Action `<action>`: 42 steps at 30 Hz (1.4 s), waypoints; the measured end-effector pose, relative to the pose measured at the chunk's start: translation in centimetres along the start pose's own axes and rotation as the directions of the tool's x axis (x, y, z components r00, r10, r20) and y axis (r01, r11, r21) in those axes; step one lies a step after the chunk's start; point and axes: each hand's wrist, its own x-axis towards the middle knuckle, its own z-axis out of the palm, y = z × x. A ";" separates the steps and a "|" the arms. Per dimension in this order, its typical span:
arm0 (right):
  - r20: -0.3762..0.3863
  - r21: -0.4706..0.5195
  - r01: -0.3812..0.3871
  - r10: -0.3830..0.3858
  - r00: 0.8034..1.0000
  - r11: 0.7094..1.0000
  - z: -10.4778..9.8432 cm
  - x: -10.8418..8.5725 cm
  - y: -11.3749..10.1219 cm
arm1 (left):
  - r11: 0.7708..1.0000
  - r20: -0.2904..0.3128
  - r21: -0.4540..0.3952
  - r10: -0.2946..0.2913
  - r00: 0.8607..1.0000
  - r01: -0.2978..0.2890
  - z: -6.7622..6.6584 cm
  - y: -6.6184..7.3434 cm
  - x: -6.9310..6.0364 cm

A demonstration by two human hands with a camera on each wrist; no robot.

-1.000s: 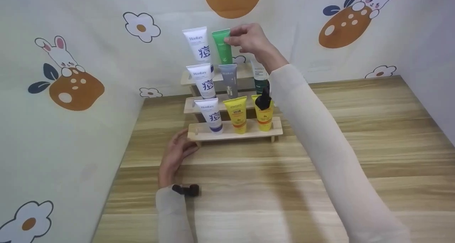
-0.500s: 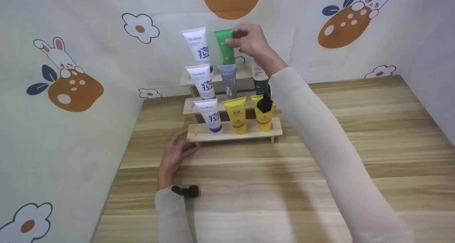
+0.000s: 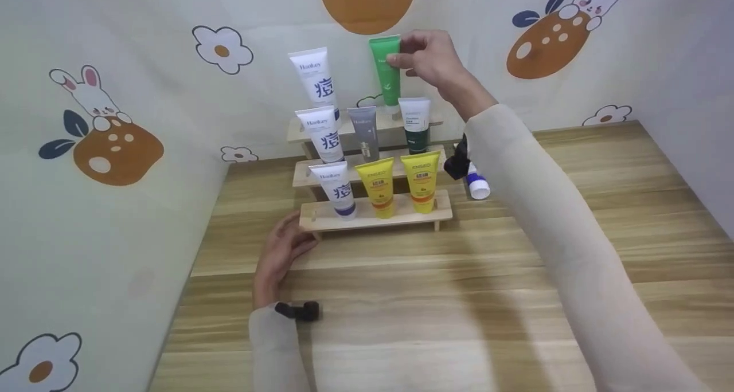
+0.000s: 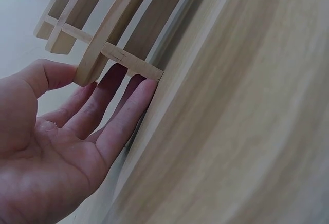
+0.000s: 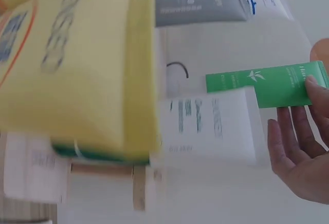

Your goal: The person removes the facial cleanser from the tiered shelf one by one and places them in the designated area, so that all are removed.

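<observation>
Left of centre, the end of a wooden rack [image 3: 405, 207] is held between the thumb and fingers of the left hand [image 3: 281, 250]. At upper centre, a green tube [image 3: 386, 74] is pinched near its top by the right hand [image 3: 434, 58], nearly upright over the top shelf [image 3: 345, 129]; contact there cannot be told. Further right, a white-and-blue tube [image 3: 476, 181] is partly covered by a sleeve [image 3: 547, 214].

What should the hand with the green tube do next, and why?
Probably settle the green tube gently onto the top shelf before letting go. The right hand pinches it near its crimped end, over that shelf, and I can't tell whether its cap touches the wood.
</observation>
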 end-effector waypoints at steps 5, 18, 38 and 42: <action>-0.022 -0.011 0.036 -0.036 0.999 0.999 -2.2 -0.5 0.9 | 1.000 -0.006 0.005 0.006 1.000 -0.006 -0.1 0.0 -0.1; -0.076 -0.009 0.047 -0.048 0.996 0.999 -6.3 -1.4 3.8 | 0.999 -0.001 0.019 0.029 1.000 -0.029 -0.2 -0.3 -0.3; -0.127 0.119 -0.103 0.118 0.985 0.988 -10.8 -1.5 9.6 | 1.000 -0.015 0.011 0.003 1.000 -0.003 0.1 -0.3 -0.2; -0.136 0.137 -0.121 0.140 0.981 0.983 -11.4 -1.6 11.0 | 1.000 -0.008 0.019 0.001 1.000 -0.001 0.0 -0.3 -0.2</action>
